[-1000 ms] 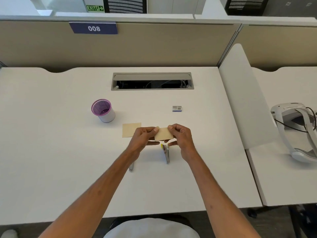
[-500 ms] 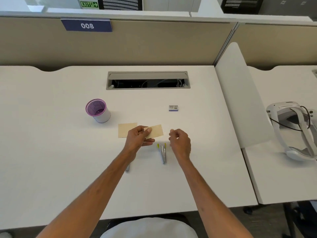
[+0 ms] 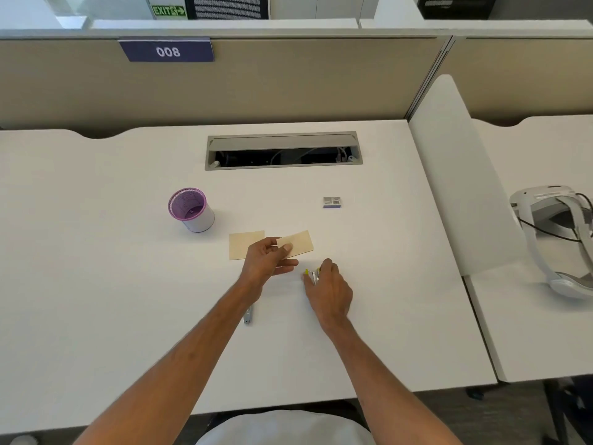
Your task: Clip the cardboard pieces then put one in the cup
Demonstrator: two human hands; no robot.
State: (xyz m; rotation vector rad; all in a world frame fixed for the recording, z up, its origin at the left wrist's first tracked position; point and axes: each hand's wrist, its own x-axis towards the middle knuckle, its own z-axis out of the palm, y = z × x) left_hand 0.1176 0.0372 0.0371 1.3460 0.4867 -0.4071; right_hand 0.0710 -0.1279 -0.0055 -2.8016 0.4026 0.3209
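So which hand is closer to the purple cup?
The left hand. It holds a tan card just right of the purple cup and nearer the person. The right hand is farther right, on the stapler.

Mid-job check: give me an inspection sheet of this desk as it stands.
Surface: white desk, with an open cable hatch.
Job's things: tan card held above the desk; second tan card lying flat; stapler with yellow tips.
Clutter: purple-rimmed cup; small box; silvery object, partly hidden by the left forearm.
Grippers: left hand pinches the held card; right hand rests on the stapler.
Cables: wires inside the hatch; black cable at the headset.
Surroundings: beige partition, sign 008.
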